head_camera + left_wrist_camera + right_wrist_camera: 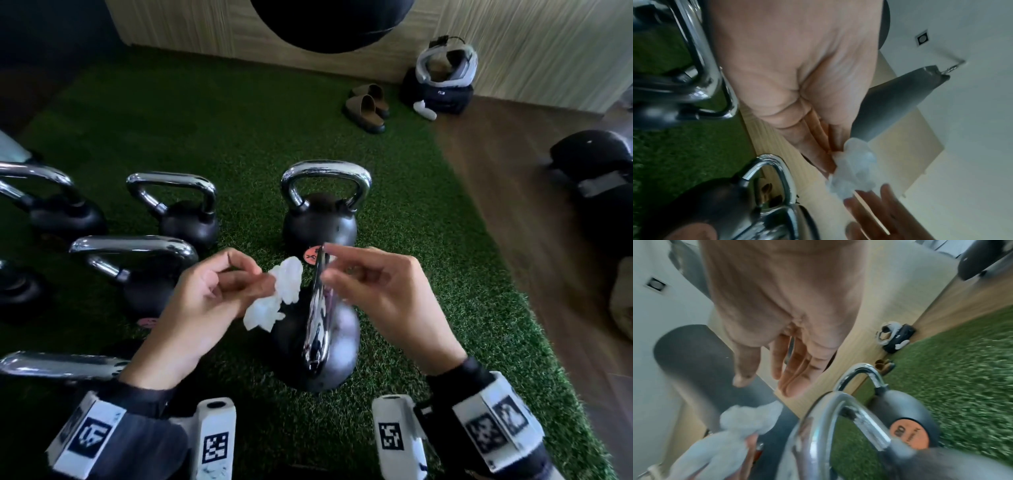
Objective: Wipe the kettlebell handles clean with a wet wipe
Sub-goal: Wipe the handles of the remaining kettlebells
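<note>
Shaggy green turf [239, 130]; left hand [205, 294] pinching crumpled white wipe [274, 298], right hand [380, 291] loose-fingered beside chrome handle [318, 315].

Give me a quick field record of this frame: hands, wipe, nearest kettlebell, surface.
left hand: pinches the wet wipe, crumpled, held left of the handle
right hand: fingers relaxed, empty, just right of the handle top; contact unclear
nearest kettlebell: upright on the turf, chrome handle edge-on to the head camera
other kettlebells: one behind, several to the left
surface: green turf
wiping: wipe not on the handle
</note>
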Motion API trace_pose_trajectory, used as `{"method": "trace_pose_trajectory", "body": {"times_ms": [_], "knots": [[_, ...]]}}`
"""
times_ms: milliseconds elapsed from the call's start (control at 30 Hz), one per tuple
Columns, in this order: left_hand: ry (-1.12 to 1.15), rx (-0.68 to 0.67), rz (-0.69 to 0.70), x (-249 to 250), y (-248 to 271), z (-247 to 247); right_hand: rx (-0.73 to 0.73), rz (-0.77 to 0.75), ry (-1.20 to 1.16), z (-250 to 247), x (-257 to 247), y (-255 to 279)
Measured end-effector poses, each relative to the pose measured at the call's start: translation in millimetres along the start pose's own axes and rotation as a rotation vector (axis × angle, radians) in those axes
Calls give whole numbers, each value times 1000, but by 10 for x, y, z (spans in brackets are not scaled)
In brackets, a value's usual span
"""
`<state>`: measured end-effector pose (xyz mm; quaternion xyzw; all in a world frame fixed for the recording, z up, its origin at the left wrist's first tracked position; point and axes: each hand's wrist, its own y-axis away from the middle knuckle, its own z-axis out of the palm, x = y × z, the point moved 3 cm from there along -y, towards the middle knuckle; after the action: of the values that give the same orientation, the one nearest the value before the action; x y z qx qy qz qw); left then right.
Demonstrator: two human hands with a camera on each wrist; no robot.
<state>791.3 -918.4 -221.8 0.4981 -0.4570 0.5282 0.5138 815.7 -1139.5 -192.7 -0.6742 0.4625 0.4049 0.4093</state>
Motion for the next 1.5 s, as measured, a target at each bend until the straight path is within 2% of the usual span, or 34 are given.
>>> {"method": "trace_pose_trajectory", "body": {"times_ms": [33, 100, 333, 467, 533, 567, 600, 667, 733, 767, 800, 933, 1033, 1100, 1167, 1267, 1400, 1500], "knots": [[56, -2, 3, 53, -4, 53, -71, 3, -5, 46, -88, 18], [142, 12, -8, 121, -18, 119, -122, 13, -3, 129, -150, 33], [257, 56, -86, 14, -56, 256, 62, -29, 29, 270, -71, 30], [277, 132, -129, -27, -77, 267, 109, 31, -26, 250, 63, -4], [68, 102, -80, -116, -90, 180, 153, 54, -14, 152, 156, -28], [-143, 37, -33, -194, -95, 123, 173, 67, -18, 87, 206, -33], [-412, -66, 3, -321, -96, 67, 190, 81, -33, 24, 260, -38], [-887, -325, -17, -640, -62, 26, 227, 122, -83, -88, 406, -43], [-1113, -527, -13, -951, -12, 101, 270, 178, -152, -143, 578, -36], [-1161, -576, 19, -1074, 8, 192, 290, 208, -172, -150, 660, -37], [-1171, -573, 55, -1162, 22, 284, 299, 232, -181, -145, 737, -39], [-935, -302, 233, -1173, -38, 496, 277, 317, -125, -39, 1051, -73], [-959, -282, 412, -1071, -82, 544, 288, 351, -72, 30, 1276, -164], [-955, -314, 474, -1006, -129, 557, 272, 361, -31, 78, 1391, -261], [-921, -370, 483, -966, -177, 554, 237, 366, 50, 149, 1462, -354], [-896, -413, 414, -942, -284, 492, 197, 368, 132, 259, 1472, -462], [-838, -411, 310, -895, -373, 461, 202, 367, 163, 261, 1521, -655], [-781, -396, 209, -890, -443, 465, 264, 274, 164, 178, 1399, -818]]}}
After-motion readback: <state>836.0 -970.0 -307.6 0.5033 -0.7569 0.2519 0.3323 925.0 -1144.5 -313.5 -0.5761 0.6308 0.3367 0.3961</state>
